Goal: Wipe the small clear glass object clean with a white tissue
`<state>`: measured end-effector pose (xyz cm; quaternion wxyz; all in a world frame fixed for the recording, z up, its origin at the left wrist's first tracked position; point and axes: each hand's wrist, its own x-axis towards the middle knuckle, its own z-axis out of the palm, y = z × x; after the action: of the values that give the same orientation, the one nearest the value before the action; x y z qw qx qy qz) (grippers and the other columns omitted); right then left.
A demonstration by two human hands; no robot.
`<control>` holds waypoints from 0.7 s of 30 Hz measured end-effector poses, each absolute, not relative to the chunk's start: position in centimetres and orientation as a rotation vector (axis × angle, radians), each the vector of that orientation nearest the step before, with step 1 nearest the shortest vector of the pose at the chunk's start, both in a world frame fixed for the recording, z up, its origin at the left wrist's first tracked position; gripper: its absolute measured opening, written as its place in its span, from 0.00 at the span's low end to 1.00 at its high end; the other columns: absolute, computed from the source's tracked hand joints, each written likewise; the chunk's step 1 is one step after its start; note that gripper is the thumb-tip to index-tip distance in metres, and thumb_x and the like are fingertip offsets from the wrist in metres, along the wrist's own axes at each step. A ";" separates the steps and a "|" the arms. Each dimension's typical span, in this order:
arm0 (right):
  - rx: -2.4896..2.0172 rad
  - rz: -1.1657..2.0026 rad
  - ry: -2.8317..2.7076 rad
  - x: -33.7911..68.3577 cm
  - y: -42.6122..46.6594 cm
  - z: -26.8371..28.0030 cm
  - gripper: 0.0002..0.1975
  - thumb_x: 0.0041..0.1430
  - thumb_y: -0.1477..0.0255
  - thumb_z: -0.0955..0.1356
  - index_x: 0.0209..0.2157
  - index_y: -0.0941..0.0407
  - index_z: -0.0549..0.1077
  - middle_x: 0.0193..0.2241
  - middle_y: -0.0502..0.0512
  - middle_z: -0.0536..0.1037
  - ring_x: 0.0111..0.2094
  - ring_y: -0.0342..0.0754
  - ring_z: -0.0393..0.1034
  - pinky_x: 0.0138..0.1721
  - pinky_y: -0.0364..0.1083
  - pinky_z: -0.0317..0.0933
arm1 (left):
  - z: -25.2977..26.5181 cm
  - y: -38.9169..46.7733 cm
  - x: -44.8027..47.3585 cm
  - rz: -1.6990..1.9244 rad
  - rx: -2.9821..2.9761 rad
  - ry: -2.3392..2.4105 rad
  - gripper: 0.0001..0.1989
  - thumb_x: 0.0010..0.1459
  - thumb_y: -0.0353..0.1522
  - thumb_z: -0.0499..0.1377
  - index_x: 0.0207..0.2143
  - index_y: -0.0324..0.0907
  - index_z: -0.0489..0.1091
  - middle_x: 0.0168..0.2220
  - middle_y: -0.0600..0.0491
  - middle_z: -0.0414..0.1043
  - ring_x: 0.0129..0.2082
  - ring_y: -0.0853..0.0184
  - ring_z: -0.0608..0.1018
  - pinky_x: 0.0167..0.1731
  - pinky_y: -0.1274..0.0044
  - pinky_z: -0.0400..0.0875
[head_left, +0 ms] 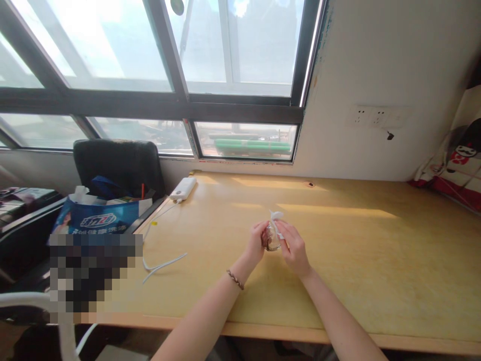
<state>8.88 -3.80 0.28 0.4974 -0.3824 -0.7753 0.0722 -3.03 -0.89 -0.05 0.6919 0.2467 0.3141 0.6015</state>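
Just above the wooden table (pixel 210 281), a small clear glass (pixel 273 244) is held between both hands. My left hand (pixel 256 242), with a braided bracelet on the wrist, has its fingers closed around the glass's left side. My right hand (pixel 294 247) pinches a white tissue (pixel 277 215) and presses it against the glass's right side and rim. Part of the tissue sticks up above the fingers. The palms and fingers hide much of the glass, so its full shape is unclear.
A white power strip (pixel 184 189) lies at the table's back left, its white cable (pixel 165 263) trailing over the left side. A black chair (pixel 119 163) with a blue bag (pixel 101 215) stands left. A red-and-white bag (pixel 460 165) is at the far right.
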 end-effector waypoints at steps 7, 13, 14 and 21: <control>-0.872 0.209 -1.925 8.6 -4.2 1.0 0.19 0.57 0.75 0.57 0.50 0.52 0.63 0.49 0.53 0.66 0.53 0.50 0.56 0.52 0.55 0.52 | 0.1 -1.5 -2.6 1.400 0.716 0.759 0.09 0.42 0.31 0.59 0.16 0.37 0.63 0.12 0.60 0.57 0.12 0.79 0.58 0.13 0.84 0.48; -1.024 0.563 -1.552 8.8 -3.1 -0.3 0.15 0.57 0.69 0.59 0.44 0.53 0.69 0.44 0.54 0.71 0.47 0.51 0.63 0.49 0.53 0.55 | -0.1 -0.9 -3.1 1.446 0.439 0.726 0.08 0.43 0.31 0.59 0.17 0.36 0.63 0.15 0.57 0.63 0.16 0.76 0.65 0.17 0.83 0.57; -1.034 0.650 -1.489 8.7 -2.9 -0.6 0.14 0.56 0.68 0.60 0.43 0.53 0.70 0.43 0.54 0.72 0.46 0.51 0.64 0.49 0.53 0.55 | -0.1 -0.8 -3.2 1.431 0.370 0.712 0.08 0.44 0.31 0.58 0.18 0.36 0.64 0.16 0.57 0.64 0.16 0.75 0.66 0.18 0.82 0.58; -0.901 1.487 -0.892 8.2 -2.1 -1.9 0.15 0.50 0.62 0.64 0.31 0.58 0.73 0.29 0.54 0.77 0.30 0.47 0.70 0.32 0.49 0.66 | 0.0 0.2 -3.7 1.297 0.271 0.434 0.13 0.50 0.34 0.54 0.17 0.37 0.62 0.13 0.57 0.59 0.14 0.75 0.63 0.20 0.80 0.60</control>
<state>8.22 -2.07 -1.90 0.5592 -0.3823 -0.3784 0.6308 -3.65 0.20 -0.03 0.7667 0.1248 0.2000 0.5972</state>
